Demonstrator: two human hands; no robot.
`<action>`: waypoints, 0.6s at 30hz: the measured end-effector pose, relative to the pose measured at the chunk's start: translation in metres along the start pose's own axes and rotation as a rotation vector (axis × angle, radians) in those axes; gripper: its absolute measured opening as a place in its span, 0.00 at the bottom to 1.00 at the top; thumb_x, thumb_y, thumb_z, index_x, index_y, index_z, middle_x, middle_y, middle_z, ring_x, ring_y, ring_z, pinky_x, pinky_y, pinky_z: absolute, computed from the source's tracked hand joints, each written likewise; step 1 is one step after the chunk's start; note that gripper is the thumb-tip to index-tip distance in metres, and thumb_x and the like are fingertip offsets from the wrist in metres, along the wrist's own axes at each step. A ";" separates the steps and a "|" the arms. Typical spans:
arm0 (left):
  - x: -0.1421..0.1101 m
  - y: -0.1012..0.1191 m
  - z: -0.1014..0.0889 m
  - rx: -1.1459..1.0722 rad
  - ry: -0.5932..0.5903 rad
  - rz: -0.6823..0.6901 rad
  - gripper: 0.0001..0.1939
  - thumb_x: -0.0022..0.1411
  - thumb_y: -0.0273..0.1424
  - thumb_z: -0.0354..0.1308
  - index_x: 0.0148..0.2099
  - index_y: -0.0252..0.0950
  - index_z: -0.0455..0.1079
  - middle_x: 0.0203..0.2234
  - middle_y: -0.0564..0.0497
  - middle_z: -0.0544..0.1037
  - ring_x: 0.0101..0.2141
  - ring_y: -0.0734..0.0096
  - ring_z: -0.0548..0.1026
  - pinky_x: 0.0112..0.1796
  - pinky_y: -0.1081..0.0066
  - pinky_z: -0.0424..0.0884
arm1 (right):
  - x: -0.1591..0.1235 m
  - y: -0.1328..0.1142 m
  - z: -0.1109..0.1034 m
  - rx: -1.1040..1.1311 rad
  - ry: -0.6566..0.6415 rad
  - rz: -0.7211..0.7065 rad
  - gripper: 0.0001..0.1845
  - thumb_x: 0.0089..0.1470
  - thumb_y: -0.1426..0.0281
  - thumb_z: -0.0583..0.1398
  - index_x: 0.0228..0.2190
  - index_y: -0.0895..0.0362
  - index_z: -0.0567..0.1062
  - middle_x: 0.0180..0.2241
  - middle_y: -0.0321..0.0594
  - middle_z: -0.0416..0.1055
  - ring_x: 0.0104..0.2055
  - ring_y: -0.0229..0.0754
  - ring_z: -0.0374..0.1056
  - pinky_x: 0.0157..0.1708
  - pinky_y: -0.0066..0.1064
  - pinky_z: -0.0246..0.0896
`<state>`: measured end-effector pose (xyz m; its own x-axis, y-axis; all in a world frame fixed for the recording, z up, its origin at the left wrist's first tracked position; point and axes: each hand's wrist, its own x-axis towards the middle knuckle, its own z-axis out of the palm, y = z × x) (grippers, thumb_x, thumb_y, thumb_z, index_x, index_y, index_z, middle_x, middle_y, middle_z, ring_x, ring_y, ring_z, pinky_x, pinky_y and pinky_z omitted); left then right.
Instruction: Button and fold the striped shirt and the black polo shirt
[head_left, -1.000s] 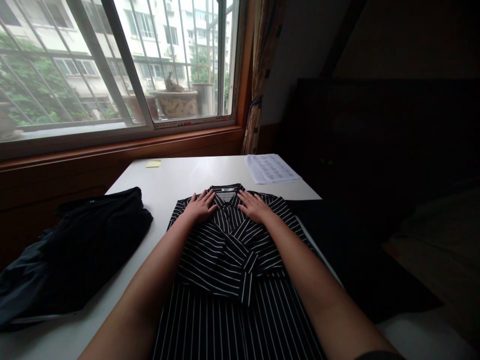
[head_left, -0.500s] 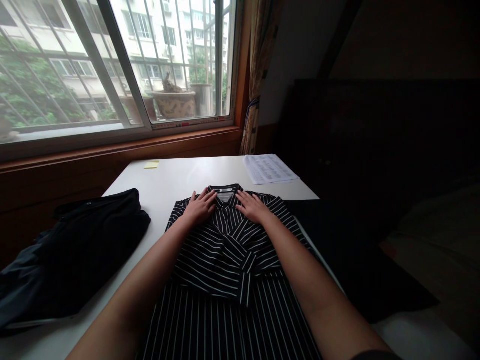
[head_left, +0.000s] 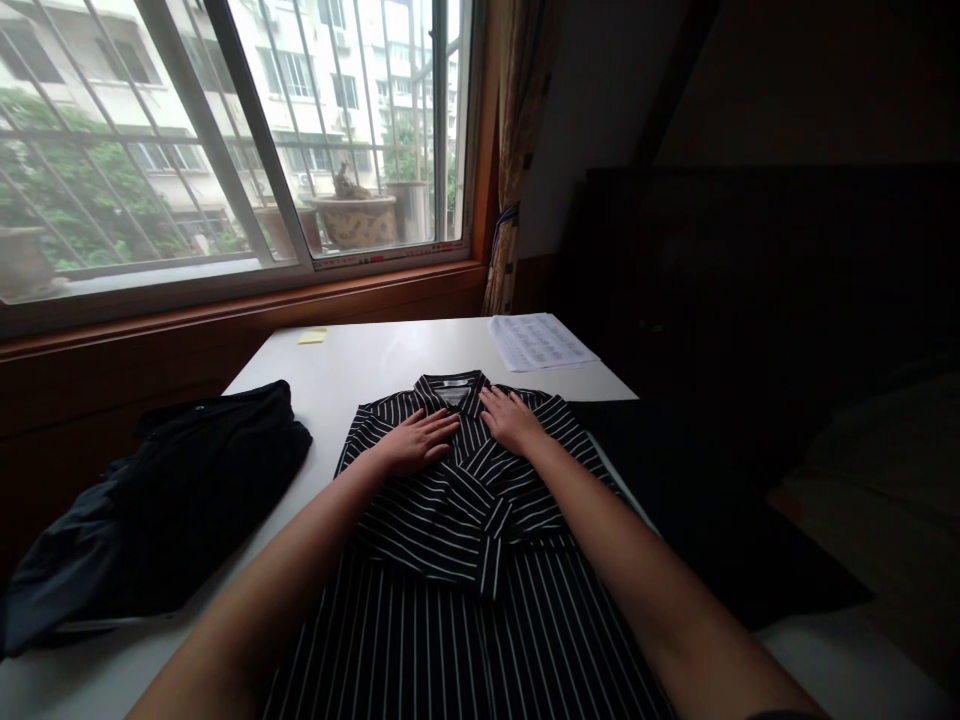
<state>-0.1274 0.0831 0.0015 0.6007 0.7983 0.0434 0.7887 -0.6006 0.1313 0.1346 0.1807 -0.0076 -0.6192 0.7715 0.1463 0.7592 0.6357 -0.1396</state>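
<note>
A black shirt with white stripes [head_left: 457, 520] lies flat on the white table [head_left: 360, 355], collar away from me and sleeves folded across the front. My left hand [head_left: 420, 443] rests flat on the shirt just below the collar, fingers stretched out and pointing right. My right hand [head_left: 510, 417] lies flat beside it on the right of the collar, fingers spread. Neither hand holds anything.
A heap of dark clothes [head_left: 157, 500] lies at the table's left. A printed sheet [head_left: 540, 342] and a yellow sticky note [head_left: 312, 337] lie at the far edge. A barred window [head_left: 225, 140] is behind, a curtain [head_left: 517, 150] at its right, dark furniture [head_left: 750, 300] to the right.
My left hand has slid down from beside the collar and turned its fingers to the right across the shirt's chest. My right hand has barely moved.
</note>
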 end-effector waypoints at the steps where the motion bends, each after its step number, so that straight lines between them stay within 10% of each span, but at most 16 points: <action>1: -0.001 0.001 -0.001 -0.003 -0.001 -0.005 0.28 0.76 0.45 0.39 0.74 0.50 0.44 0.72 0.53 0.48 0.71 0.63 0.42 0.68 0.52 0.39 | -0.007 -0.002 -0.002 0.001 0.014 0.008 0.30 0.69 0.62 0.43 0.68 0.58 0.57 0.71 0.43 0.50 0.73 0.47 0.41 0.70 0.49 0.36; 8: -0.034 0.004 -0.010 -0.028 0.161 -0.181 0.27 0.76 0.45 0.38 0.73 0.47 0.50 0.71 0.51 0.52 0.71 0.58 0.43 0.67 0.44 0.41 | -0.111 0.015 -0.038 0.060 0.180 0.029 0.30 0.67 0.67 0.46 0.66 0.63 0.59 0.67 0.50 0.57 0.69 0.49 0.52 0.68 0.45 0.48; 18: -0.182 0.017 -0.001 -0.080 0.348 -0.350 0.25 0.72 0.42 0.50 0.68 0.46 0.62 0.67 0.47 0.63 0.67 0.51 0.59 0.63 0.45 0.59 | -0.300 0.044 -0.052 0.143 0.154 0.408 0.24 0.60 0.57 0.55 0.54 0.53 0.70 0.43 0.44 0.72 0.39 0.49 0.74 0.42 0.40 0.70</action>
<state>-0.2233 -0.0728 -0.0032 0.2113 0.9273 0.3091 0.9146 -0.2991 0.2722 0.3641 -0.0244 -0.0062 -0.2303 0.9537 0.1935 0.8926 0.2862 -0.3483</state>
